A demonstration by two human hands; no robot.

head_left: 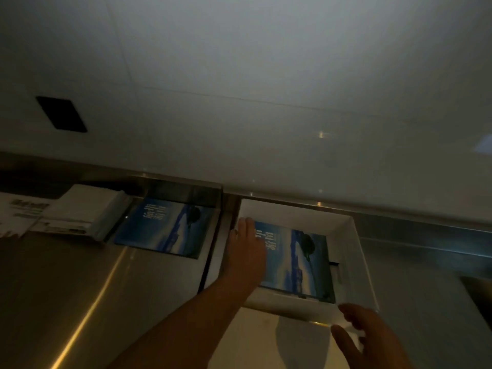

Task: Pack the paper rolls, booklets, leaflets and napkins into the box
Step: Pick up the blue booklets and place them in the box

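White box (pixel 356 251) on a steel counter (pixel 66 288), with a blue booklet (pixel 298 265) lying flat inside it. The left hand (pixel 246 251) reaches into the box, fingers straight and pressed together, resting on the booklet's left edge. The right hand (pixel 372 339) is at the box's near right corner, fingers loosely spread; contact cannot be told. Left of the box lie a second booklet (pixel 165 227), then a napkin stack (pixel 85 209) and leaflets (pixel 24 211).
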